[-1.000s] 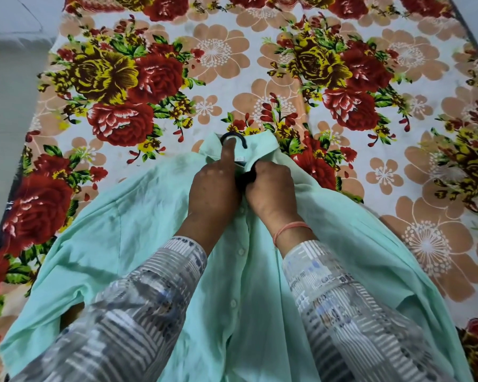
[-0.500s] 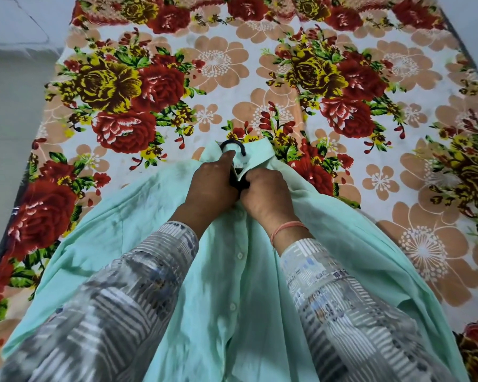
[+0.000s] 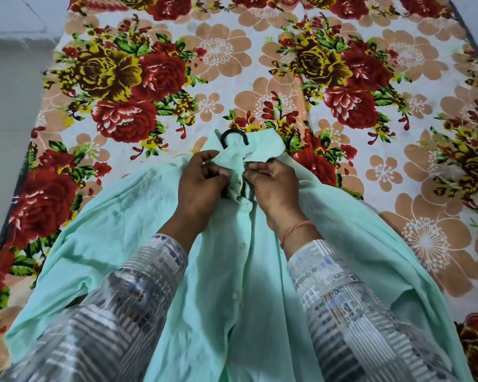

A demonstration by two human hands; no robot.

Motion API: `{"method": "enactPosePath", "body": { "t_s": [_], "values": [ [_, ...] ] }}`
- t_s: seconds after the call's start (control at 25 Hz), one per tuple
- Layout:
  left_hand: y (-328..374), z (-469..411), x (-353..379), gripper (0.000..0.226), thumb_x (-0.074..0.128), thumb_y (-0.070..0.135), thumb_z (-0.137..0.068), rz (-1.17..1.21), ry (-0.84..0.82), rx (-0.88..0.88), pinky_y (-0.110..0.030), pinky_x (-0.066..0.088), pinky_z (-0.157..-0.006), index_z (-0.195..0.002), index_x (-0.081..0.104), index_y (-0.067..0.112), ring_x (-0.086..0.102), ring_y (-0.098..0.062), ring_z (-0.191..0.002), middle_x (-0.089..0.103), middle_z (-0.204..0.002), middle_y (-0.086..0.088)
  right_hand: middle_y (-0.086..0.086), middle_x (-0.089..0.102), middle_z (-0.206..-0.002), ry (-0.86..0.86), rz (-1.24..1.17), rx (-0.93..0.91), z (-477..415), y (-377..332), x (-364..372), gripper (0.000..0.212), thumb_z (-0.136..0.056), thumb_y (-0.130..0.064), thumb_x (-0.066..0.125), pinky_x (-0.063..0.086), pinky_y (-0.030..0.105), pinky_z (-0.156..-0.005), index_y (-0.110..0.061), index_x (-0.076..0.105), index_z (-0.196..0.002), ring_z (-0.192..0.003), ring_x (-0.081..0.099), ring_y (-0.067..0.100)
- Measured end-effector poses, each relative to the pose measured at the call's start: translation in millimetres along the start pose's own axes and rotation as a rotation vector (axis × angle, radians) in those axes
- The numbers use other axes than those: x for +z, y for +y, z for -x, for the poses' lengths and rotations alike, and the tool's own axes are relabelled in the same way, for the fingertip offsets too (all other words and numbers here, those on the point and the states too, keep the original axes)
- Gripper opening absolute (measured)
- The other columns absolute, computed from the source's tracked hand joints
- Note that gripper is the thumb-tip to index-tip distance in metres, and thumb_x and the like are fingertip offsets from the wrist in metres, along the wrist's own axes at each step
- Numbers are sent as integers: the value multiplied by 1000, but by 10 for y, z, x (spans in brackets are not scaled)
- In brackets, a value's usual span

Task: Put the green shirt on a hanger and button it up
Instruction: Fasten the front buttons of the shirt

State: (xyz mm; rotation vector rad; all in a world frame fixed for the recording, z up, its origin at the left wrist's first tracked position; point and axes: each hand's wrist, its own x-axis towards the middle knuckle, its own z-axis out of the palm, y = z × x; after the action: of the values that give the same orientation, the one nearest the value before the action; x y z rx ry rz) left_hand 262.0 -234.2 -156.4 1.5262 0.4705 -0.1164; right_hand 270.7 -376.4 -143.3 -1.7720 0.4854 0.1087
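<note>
Fingers [image 3: 213, 172] of the left hand [image 3: 199, 186] pinched together on the left collar flap of the green shirt [image 3: 240, 285], lifting that flap up and toward the middle. Fingers of the right hand [image 3: 273, 186] closed on the other edge of the neck opening, just beside the left, thumb and forefinger pressed to the cloth near the top button. Between both hands, a dark strip of the black hanger [image 3: 233, 137], its hook poking out above the collar toward the far edge of the bed. Orange thread [image 3: 297, 230] round the right wrist; grey striped sleeves [image 3: 138, 304] on both forearms. Shirt spread front-up across the near edge of the bed, placket running down the middle, white buttons in a row. Underneath, a floral bedsheet [image 3: 260, 64] with red roses and peach flowers.
</note>
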Motion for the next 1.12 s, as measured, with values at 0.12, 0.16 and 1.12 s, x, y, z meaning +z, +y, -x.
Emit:
{"method": "enactPosePath", "body": {
  "t_s": [0.12, 0.16, 1.12],
  "values": [
    [0, 19, -51, 55, 71, -12, -90, -14, -57, 13, -55, 61, -95, -129, 59, 24, 73, -25, -90, 75, -95, -6, 3, 82, -92, -24, -46, 0, 24, 63, -3, 17, -85, -6, 80, 65, 44, -91, -22, 75, -83, -90, 79, 20],
    [7, 28, -54, 59, 76, -12, -86, -33, -86, 15, -56, 62, -94, -130, 58, 23, 73, -26, -90, 75, -96, -8, 3, 82, -93, -32, -29, -3, 34, 60, 2, 17, -85, -7, 80, 65, 45, -91, -23, 74, -83, -90, 79, 20],
    [121, -21, -46, 48, 70, -18, -87, 154, -69, -30, -34, 64, -69, -131, 64, 2, 73, -22, -67, 72, -72, -1, -2, 84, -94, -140, -78, 1, -79, 171, -8, 23, -79, -25, 80, 64, 54, -92, -14, 83, -99, -94, 81, 23]
  ]
}}
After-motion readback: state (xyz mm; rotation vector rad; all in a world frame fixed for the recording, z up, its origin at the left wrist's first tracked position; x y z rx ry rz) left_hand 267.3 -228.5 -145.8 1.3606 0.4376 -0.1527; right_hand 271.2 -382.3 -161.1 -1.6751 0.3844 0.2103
